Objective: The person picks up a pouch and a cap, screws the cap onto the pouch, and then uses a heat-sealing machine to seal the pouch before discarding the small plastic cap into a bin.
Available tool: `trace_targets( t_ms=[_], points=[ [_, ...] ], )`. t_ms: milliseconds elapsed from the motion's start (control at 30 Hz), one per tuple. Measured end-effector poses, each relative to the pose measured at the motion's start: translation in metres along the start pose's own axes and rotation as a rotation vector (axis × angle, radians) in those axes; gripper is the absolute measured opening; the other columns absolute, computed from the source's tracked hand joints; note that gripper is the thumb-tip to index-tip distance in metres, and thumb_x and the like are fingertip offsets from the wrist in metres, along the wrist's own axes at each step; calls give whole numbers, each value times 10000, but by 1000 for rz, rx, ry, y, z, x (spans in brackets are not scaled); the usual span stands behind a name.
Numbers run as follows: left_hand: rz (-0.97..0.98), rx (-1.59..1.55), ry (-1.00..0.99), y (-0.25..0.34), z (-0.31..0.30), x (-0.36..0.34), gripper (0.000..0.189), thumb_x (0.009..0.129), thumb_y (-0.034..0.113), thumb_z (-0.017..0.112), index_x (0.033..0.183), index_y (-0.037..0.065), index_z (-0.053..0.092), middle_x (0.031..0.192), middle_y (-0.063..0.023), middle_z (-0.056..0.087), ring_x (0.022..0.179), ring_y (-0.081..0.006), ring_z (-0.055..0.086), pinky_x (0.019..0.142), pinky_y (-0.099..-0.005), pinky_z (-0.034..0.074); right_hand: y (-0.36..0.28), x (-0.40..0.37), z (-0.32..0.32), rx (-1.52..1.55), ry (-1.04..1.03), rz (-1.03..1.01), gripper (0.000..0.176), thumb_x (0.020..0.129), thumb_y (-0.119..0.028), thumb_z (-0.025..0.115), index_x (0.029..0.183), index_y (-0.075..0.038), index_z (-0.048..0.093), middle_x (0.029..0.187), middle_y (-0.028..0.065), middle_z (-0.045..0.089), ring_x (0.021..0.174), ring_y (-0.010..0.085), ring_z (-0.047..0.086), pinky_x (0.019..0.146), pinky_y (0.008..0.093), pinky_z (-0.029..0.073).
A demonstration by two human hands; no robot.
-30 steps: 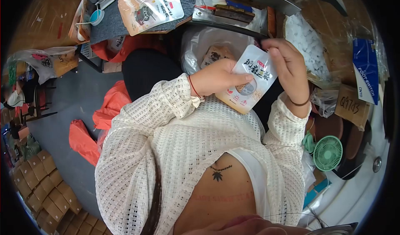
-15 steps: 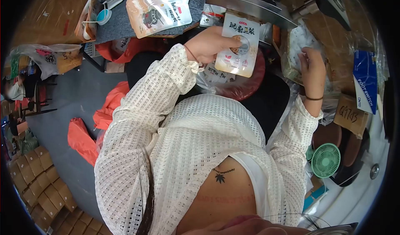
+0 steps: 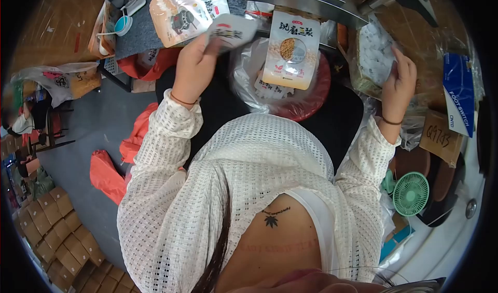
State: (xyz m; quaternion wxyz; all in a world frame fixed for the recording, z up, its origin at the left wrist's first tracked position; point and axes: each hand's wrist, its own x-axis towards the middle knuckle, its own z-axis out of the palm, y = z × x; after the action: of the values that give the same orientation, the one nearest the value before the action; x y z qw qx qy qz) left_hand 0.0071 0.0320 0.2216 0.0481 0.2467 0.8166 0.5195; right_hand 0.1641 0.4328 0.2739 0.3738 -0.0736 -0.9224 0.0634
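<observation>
My left hand (image 3: 196,69) is closed on the edge of a pouch (image 3: 232,32), which is smeared by motion, beside a stack of printed stand-up pouches (image 3: 184,15). Another pouch (image 3: 292,51), white and tan with a picture of soybeans, hangs upright with its top edge at a metal machine plate (image 3: 306,2). Behind and below it is a red basin (image 3: 316,93) lined with clear plastic, with filled pouches inside. My right hand (image 3: 399,80) holds nothing visible, its fingers partly bent and apart, at the rim of a box of small white packets (image 3: 374,51).
The stack rests on a grey table (image 3: 134,44). At right are a blue foot switch box (image 3: 457,93), a cardboard box (image 3: 441,134) and a green fan (image 3: 411,193). Red bags (image 3: 108,173) lie on the floor at left, near stacked cartons (image 3: 54,217).
My left hand has left the pouch at the machine, moved left to the stack, and now grips another pouch. The first pouch hangs without a hand on it. My right hand has shifted slightly rightward.
</observation>
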Motion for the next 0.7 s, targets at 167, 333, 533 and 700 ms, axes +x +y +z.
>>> trace_targets(
  t_ms=[167, 333, 533, 700],
  points=[
    [-142, -218, -306, 37, 33, -1, 227, 941, 204, 784, 1003, -12, 757, 831, -6, 708, 710, -65, 593, 631, -243, 486, -83, -3, -6, 744, -364, 207, 140, 939, -46, 713, 1071, -8, 739, 981, 76, 738, 862, 154, 668, 774, 277, 522],
    [-42, -195, -380, 60, 71, -5, 235, 856, 202, 862, 928, -1, 768, 779, -20, 689, 675, -50, 576, 610, -240, 464, -123, 8, -8, 1027, -405, 303, 132, 949, -30, 684, 1068, 1, 732, 966, 106, 724, 824, 191, 659, 749, 293, 510],
    [-320, -751, -681, 67, 85, -16, 323, 1019, 200, 690, 1236, -40, 685, 1096, -58, 749, 940, -104, 692, 861, -284, 570, -108, 7, -3, 743, -400, 114, 152, 1003, -68, 615, 1090, 4, 717, 928, 116, 702, 811, 222, 654, 744, 304, 508],
    [-404, -886, -782, 67, 99, -18, 348, 1016, 198, 684, 1275, -34, 668, 1180, -93, 729, 1031, -128, 687, 911, -303, 563, -100, 6, -11, 561, -402, 70, 250, 1042, -180, 580, 1213, -27, 678, 1076, 183, 694, 982, 314, 679, 842, 384, 524]
  ],
)
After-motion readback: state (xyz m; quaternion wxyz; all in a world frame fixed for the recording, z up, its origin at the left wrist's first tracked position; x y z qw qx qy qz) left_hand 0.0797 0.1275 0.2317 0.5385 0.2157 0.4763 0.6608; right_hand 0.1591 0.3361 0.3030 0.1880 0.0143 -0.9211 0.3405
